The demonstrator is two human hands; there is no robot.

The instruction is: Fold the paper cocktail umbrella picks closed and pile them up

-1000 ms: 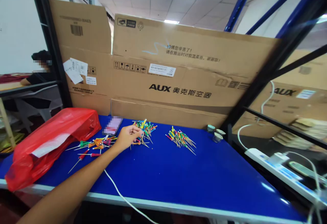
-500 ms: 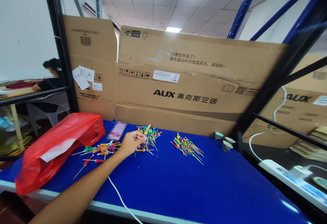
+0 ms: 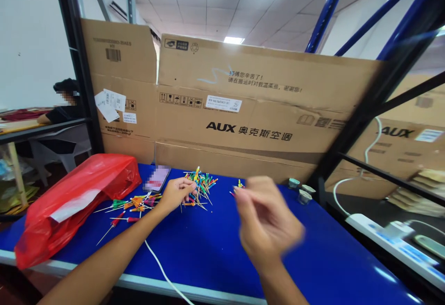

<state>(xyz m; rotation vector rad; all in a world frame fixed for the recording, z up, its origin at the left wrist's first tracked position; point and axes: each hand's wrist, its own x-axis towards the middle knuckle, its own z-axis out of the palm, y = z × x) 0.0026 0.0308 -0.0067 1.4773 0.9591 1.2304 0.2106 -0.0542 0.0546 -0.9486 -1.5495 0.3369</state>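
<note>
My left hand (image 3: 179, 193) is closed in a pinch at the left edge of a loose pile of folded paper cocktail umbrellas (image 3: 207, 182). A yellow-tipped cocktail umbrella (image 3: 197, 171) stands up at its fingertips. Nearer to me, and blurred by motion, is my right hand (image 3: 269, 224). Its fingers are curled in toward the thumb, and whatever they may hold is hidden. Behind it, a second group of cocktail umbrellas (image 3: 239, 185) is mostly covered, with only a few coloured tips showing. Several orange, green and red umbrellas (image 3: 137, 202) lie left of my left wrist.
A red plastic bag (image 3: 79, 203) lies on the blue tabletop (image 3: 201, 249) at left, with a phone (image 3: 157, 178) beyond it. Small cups (image 3: 305, 196) stand at the back right. A white cable (image 3: 160, 263) crosses the front edge. Cardboard (image 3: 243, 156) walls the back. A person sits far left.
My right hand has come into view from below, covering most of the right-hand umbrella group. My left hand stays at the pile, still pinching. The view has shifted slightly.
</note>
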